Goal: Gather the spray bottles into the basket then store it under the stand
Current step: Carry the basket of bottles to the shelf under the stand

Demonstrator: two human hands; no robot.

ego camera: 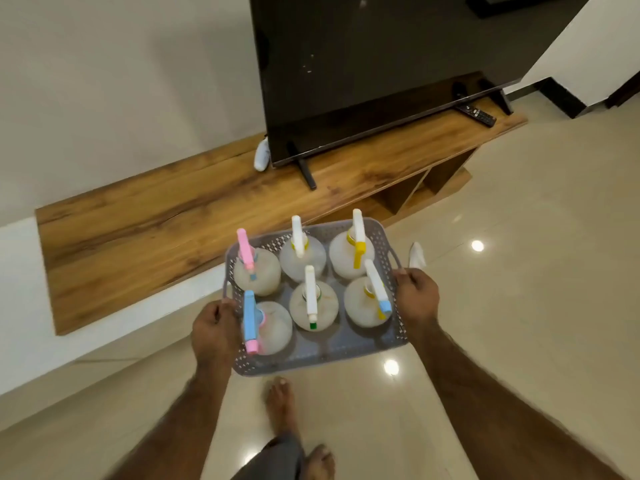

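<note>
A grey perforated plastic basket (322,358) hangs in the air above the tiled floor, in front of the wooden stand (166,216). Several clear round spray bottles stand upright in it, among them one with a pink nozzle (246,252), one with a yellow trigger (358,244) and one with a blue and pink head (250,320). My left hand (214,332) grips the basket's left handle. My right hand (415,297) grips the right handle.
A large black TV (363,71) stands on the stand with a remote (476,114) near its right foot. Open compartments (412,192) show beneath the stand at the right. A white object (417,256) lies on the floor past my right hand. My bare feet (280,407) are below.
</note>
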